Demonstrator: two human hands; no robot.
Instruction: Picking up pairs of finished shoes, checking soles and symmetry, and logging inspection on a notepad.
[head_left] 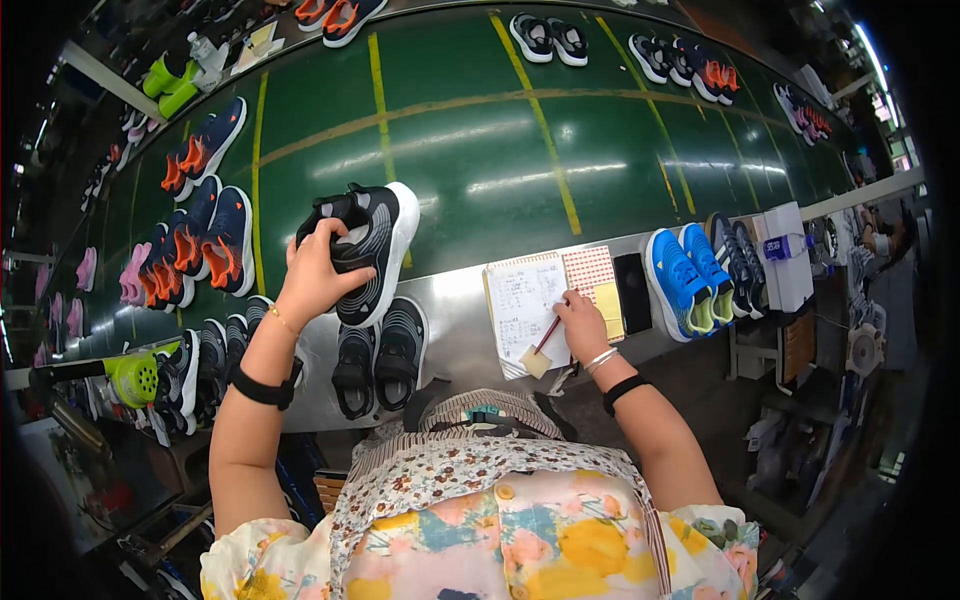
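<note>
My left hand [328,268] is closed round a black-and-grey sneaker [378,240] with a white sole, lifted over the near edge of the green belt. More black shoe upper shows behind my fingers; whether it is a second shoe I cannot tell. Just below, a pair of black sneakers [400,350] stands on the metal ledge. My right hand [580,325] rests on the edge of an open spiral notebook [525,300] with handwriting, its fingers pinching a dark red pen [548,334]. A small beige square [536,362] lies by the pen's lower end.
Blue sneakers [685,280] and dark sneakers [735,265] stand right of the notebook, near a white box [788,258]. Navy-and-orange sneakers [228,240] sit on the green belt [450,180] at left. More grey-black sneakers [180,370] line the ledge beside a lime-green fan-like device [135,378].
</note>
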